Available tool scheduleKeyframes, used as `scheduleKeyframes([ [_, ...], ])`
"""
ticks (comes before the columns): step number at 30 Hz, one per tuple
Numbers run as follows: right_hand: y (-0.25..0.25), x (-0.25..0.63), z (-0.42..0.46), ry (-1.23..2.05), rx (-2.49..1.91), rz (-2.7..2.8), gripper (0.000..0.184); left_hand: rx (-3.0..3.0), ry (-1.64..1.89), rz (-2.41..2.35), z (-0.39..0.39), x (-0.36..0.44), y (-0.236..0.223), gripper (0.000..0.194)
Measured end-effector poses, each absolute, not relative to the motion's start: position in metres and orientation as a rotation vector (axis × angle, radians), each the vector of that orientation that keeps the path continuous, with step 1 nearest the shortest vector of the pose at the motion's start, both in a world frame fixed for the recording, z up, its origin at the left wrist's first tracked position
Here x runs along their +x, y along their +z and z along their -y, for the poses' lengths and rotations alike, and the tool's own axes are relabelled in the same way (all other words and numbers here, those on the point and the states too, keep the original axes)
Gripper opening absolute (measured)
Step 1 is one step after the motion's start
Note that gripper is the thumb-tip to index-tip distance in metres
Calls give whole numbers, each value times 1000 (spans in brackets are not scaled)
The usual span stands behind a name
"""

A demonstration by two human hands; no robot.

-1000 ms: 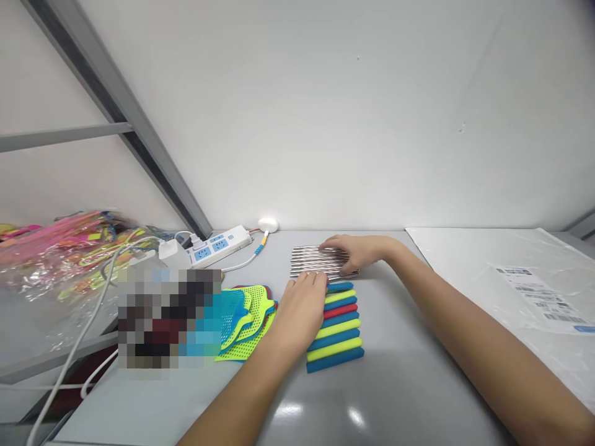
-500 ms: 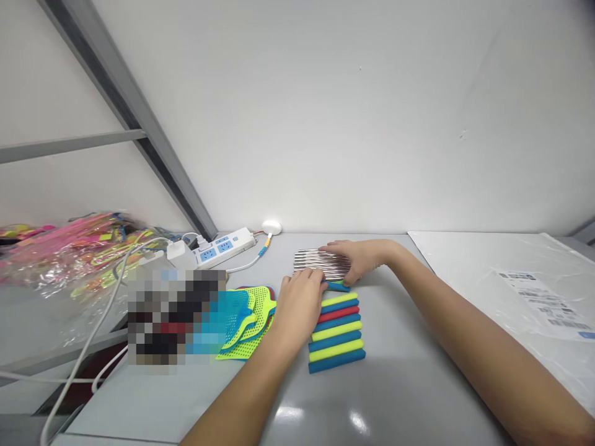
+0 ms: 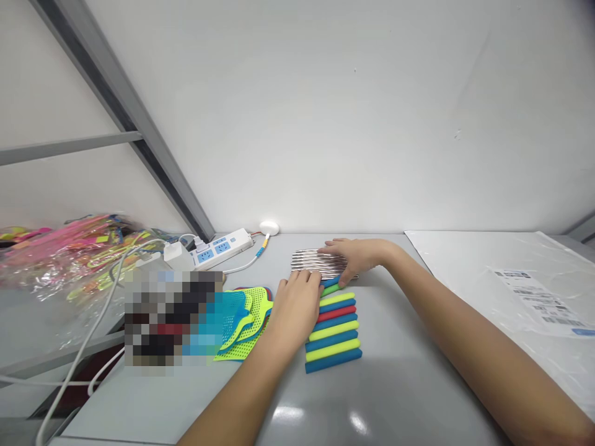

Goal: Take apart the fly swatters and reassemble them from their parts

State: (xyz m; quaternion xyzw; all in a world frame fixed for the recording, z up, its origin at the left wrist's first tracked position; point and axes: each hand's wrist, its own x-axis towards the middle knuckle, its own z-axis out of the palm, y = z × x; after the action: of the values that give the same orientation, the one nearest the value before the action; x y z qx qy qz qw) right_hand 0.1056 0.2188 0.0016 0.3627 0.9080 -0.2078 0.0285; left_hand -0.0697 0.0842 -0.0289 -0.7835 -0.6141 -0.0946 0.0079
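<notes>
My left hand (image 3: 297,303) rests with bent fingers around the left ends of a blue plastic handle (image 3: 332,282) and a green plastic handle (image 3: 331,289). Its fingertips are partly hidden. My right hand (image 3: 356,255) reaches over a stack of shiny metal rods (image 3: 307,260), fingers spread and stretched across them, its thumb touching the right end of the green handle. Nearer to me lies a row of tube-shaped handles (image 3: 332,334) in blue, yellow-green and red. Left of my left hand, perforated fly swatter heads (image 3: 255,310) overlap in yellow-green, blue and red.
A white power strip (image 3: 223,248) with plugs and cables is at the back left, beside a white round device (image 3: 268,228). Plastic bags of colourful items (image 3: 93,248) lie far left. A white plastic package (image 3: 511,266) covers the table's right side. A blurred patch hides things left of the swatter heads.
The blue and green handles between my hands have shifted and turned, with the green one now in front of the blue. My right thumb has moved slightly left. The view has shifted a little.
</notes>
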Motion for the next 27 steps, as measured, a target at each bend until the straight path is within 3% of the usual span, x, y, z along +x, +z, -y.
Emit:
scheduleKeyframes([
  [4, 3, 106, -219, -700, 1151, -2795, 97, -2524, -352, 1842, -76, -65, -22, 28],
  [9, -8, 98, -221, -816, 1248, -2827, 67, -2640, -315, 1871, -51, -52, -23, 72],
  [12, -22, 92, -226, -853, 1418, -2894, 71, -2636, -304, 1866, -29, -42, -36, 87],
  [18, -50, 102, -240, -1206, 1564, -3076, 69, -2603, -363, 1841, -16, -30, -56, 92],
  [27, -69, 113, -245, -2029, 1601, -3009, 77, -2844, -316, 1575, -61, -56, -44, 86],
])
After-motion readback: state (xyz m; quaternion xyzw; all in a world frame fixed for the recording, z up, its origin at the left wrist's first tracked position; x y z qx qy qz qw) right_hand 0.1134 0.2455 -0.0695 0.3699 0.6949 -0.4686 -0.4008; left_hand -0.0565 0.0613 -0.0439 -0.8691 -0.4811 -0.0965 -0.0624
